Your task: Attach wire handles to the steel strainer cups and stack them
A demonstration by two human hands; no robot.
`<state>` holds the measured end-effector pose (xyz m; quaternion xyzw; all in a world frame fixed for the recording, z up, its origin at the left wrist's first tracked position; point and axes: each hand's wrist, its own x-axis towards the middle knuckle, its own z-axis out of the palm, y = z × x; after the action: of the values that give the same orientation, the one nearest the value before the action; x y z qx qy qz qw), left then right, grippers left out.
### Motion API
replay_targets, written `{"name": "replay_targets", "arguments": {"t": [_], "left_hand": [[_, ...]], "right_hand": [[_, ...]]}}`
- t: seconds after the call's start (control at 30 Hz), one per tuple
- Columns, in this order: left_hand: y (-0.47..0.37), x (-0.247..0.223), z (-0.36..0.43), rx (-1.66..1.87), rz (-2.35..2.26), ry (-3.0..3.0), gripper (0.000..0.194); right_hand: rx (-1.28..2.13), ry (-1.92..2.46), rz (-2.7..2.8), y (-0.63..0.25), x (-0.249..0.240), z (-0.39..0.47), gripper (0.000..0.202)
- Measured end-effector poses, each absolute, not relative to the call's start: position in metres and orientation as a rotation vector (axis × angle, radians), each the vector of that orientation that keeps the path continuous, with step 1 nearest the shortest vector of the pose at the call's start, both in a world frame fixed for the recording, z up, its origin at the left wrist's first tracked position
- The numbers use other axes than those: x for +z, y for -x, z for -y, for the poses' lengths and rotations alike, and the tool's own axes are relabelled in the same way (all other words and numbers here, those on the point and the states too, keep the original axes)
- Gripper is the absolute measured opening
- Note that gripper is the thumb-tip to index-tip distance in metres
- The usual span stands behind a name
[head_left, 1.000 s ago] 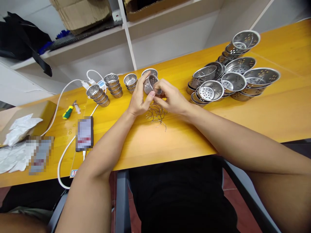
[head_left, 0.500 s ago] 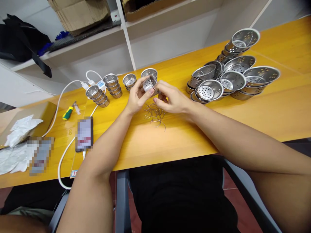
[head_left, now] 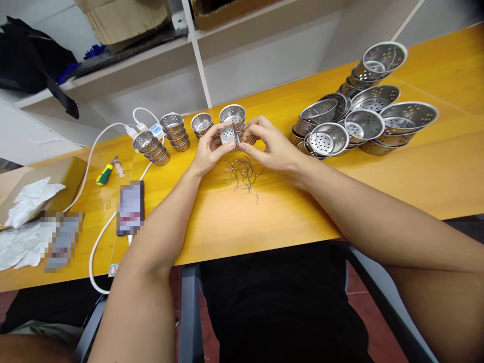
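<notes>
My left hand (head_left: 210, 151) is closed around a small perforated metal cup (head_left: 228, 135), thumb below and fingers over the top. The cup is tipped on its side, its open end turned toward my right hand (head_left: 266, 143). Thumb and fingers of that hand pinch at the cup's rim; whether a wire is between them is too small to tell. Just below the hands, a loose pile of thin curved metal wires (head_left: 242, 175) lies on the yellow wooden table (head_left: 264, 222).
Stacked perforated cups (head_left: 172, 130) stand along the back. Larger piles of cups (head_left: 365, 126) sit at the right. On the left are a phone (head_left: 130, 207) with a white cable, a green-yellow screwdriver (head_left: 105, 174), a power strip (head_left: 156, 130) and a cardboard box (head_left: 70, 176).
The cup has turned in my left hand so its rim points more to the right. My right hand's fingers have shifted and lifted slightly at the rim.
</notes>
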<state>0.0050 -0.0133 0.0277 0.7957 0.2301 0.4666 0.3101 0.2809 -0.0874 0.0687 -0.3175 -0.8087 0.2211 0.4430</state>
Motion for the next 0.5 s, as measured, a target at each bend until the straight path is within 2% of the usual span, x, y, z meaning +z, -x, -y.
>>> {"name": "replay_targets", "arguments": {"t": [0.27, 0.5], "left_hand": [[-0.002, 0.03, 0.012, 1.206, -0.599, -2.094, 0.089], [-0.004, 0.032, 0.018, 1.21, -0.628, -2.06, 0.091]], "right_hand": [[0.725, 0.678, 1.893, -0.273, 0.055, 0.079, 0.055], [0.886, 0.649, 1.818, -0.27, 0.051, 0.073, 0.066]]}}
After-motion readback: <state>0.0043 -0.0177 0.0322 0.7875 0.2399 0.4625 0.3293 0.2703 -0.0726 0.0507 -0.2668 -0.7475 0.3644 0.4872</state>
